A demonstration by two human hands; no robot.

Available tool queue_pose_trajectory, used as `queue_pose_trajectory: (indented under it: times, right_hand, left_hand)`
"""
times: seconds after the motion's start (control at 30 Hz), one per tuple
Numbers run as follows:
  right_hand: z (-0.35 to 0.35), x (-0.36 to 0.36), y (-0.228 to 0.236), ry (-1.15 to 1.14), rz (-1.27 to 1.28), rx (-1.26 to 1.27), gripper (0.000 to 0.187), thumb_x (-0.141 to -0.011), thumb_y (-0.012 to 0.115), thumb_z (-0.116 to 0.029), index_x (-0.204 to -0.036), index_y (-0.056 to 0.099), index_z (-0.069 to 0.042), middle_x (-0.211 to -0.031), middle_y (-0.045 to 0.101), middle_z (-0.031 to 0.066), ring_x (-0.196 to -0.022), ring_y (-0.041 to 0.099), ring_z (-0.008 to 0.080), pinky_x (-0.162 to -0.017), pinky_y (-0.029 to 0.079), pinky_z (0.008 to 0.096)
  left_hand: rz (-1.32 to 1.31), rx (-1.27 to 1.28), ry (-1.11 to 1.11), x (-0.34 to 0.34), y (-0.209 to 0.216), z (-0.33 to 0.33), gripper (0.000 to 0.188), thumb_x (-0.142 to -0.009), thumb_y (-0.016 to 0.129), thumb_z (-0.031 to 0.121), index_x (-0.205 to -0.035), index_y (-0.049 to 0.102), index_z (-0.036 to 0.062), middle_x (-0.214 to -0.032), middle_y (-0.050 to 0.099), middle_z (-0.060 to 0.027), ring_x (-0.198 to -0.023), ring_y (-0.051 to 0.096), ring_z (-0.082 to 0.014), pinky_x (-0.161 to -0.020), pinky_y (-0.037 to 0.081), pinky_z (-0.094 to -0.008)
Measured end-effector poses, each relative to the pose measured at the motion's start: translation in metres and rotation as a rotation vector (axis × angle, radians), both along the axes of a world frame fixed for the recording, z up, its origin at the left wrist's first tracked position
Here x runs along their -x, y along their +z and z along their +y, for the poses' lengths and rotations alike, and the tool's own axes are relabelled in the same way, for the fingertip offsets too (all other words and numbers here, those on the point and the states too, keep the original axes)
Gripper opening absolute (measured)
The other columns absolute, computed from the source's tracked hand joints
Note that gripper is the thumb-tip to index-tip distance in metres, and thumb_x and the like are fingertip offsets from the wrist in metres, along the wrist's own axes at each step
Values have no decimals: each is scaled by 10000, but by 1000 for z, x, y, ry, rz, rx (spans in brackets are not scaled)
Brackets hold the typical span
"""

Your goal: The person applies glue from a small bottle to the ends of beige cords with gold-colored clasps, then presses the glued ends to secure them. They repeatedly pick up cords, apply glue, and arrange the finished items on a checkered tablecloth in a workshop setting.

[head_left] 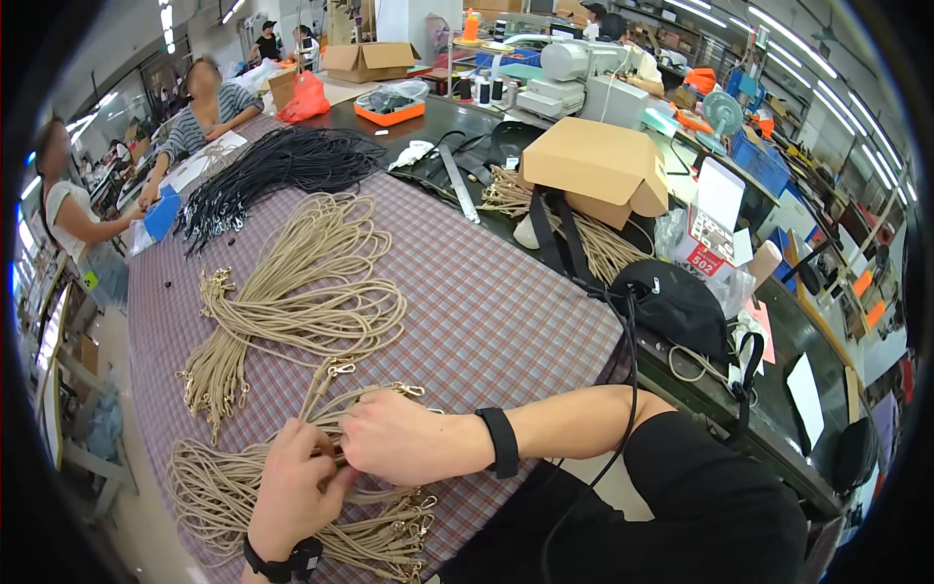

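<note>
My left hand point(292, 484) and my right hand point(397, 438) meet at the near edge of the cloth-covered table, over a bundle of tan cords point(209, 492). Both have their fingers curled and pinched on tan cord, though the exact grip is partly hidden behind the knuckles. Gold-coloured metal snap hooks point(413, 526) end the cords below my right wrist. One more snap hook point(341, 369) lies just beyond my hands. Farther off rests a second, tied bundle of tan cords point(326, 238), fanned into loops, its hooks toward the left.
Black cords point(292, 161) are heaped at the table's far end, near two people. To the right stand an open cardboard box point(593, 161), a black bag point(671, 307) and a metal ruler point(459, 185). A black cable point(630, 389) hangs across my right arm.
</note>
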State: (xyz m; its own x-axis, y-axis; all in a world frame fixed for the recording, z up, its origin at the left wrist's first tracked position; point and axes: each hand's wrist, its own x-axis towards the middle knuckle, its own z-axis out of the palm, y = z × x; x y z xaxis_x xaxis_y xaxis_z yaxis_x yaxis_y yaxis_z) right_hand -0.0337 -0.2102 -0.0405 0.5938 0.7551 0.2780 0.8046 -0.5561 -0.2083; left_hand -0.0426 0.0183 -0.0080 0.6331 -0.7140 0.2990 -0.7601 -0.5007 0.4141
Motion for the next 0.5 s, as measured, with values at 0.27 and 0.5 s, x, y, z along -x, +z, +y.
queue_pose_trajectory:
  times: [0.27,0.5]
  right_hand:
    - [4,-7,-2,-23,45,-285,247,-854,793,-207,-917,661,-9,-902,687,144,-882,713,344,-802,585,438]
    - [-1,-6,2,-8,73,-377,217,-938,781,-203,-975,662,-25,-894,688,139,-894,708,355,-813,575,486]
  left_hand:
    - [93,193,240,8,-5,-12,243,-746,869,-24,-894,681,19,-862,662,-125,-785,679,-365,-671,544,-452]
    - [-55,120,138,3,-11,3,252,-755,825,-85,-943,690,15,-902,698,-148,-787,710,-362,-683,557,-448]
